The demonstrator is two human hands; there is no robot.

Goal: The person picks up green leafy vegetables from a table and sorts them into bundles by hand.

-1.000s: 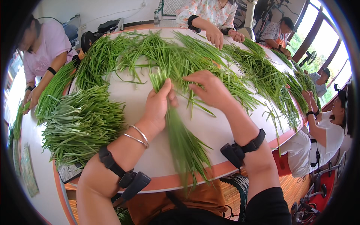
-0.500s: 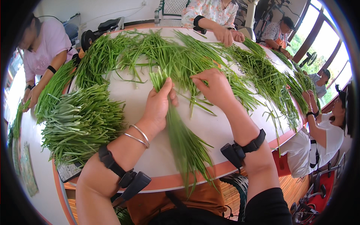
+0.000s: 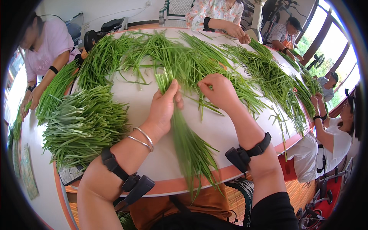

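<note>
My left hand (image 3: 165, 105) is wrapped round a bunch of green chives (image 3: 188, 145). Their pale cut ends poke up above the thumb, and the long leaves hang down toward the table's near edge, somewhat blurred. To the right, my right hand (image 3: 218, 90) is closed in a pinch at the near side of a loose heap of chives (image 3: 180, 57). What its fingertips hold, if anything, is too small to make out. A thick stack of chives (image 3: 88, 122) lies left of my left forearm, stem ends pointing several ways.
The white table (image 3: 153, 165) has a pink-orange rim. More chives (image 3: 264, 73) spread along its right side. Co-workers handle chives around it: one in pink (image 3: 50, 50) at left, one in a floral top (image 3: 214, 15) across, one in white (image 3: 329, 142) at right.
My right hand has drawn its fingers in a little tighter and shifted slightly down. The bunch in my left hand has moved slightly to the right. The co-worker opposite has moved their hands.
</note>
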